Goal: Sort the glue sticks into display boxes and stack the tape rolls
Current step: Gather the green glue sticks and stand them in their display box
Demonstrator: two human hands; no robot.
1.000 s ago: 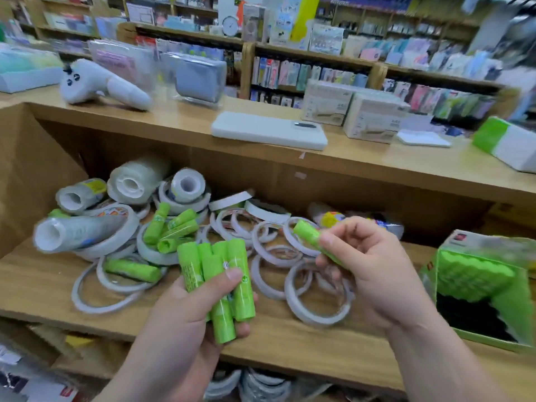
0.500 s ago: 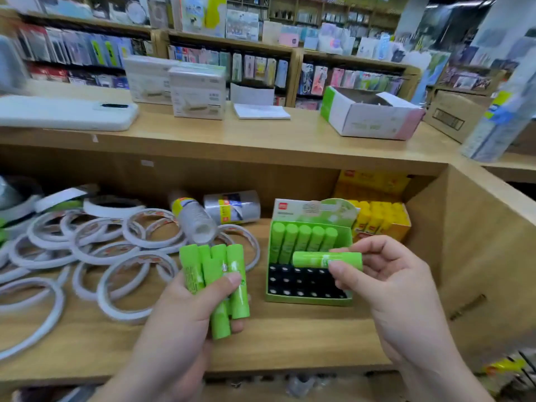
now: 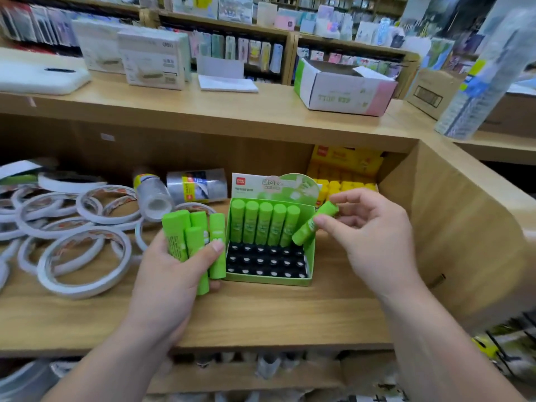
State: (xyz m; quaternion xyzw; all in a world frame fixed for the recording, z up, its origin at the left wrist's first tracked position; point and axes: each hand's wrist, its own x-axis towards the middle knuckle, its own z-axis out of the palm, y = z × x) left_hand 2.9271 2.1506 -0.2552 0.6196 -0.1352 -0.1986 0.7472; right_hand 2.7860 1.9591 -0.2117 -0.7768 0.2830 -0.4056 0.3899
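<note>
Now — left hand (image 3: 174,274) grips bundled glue sticks (image 3: 177,236) | right hand (image 3: 368,236) pinches single stick (image 3: 314,224), tilted at display box (image 3: 269,281)

Five lime-green plastic glue sticks (image 3: 265,224) are being kept upright in a green cardboard display box's (image 3: 268,281) back row. A sixth stick (image 3: 304,233) is being held tilted at its right end, and four more sticks (image 3: 174,233) beside its left wall. Flat white tape rolls (image 3: 69,287) are lying farther left.

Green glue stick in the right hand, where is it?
Head view, right of centre: the green glue stick, pinched by the right hand, tilts over the green cardboard display box.
</note>
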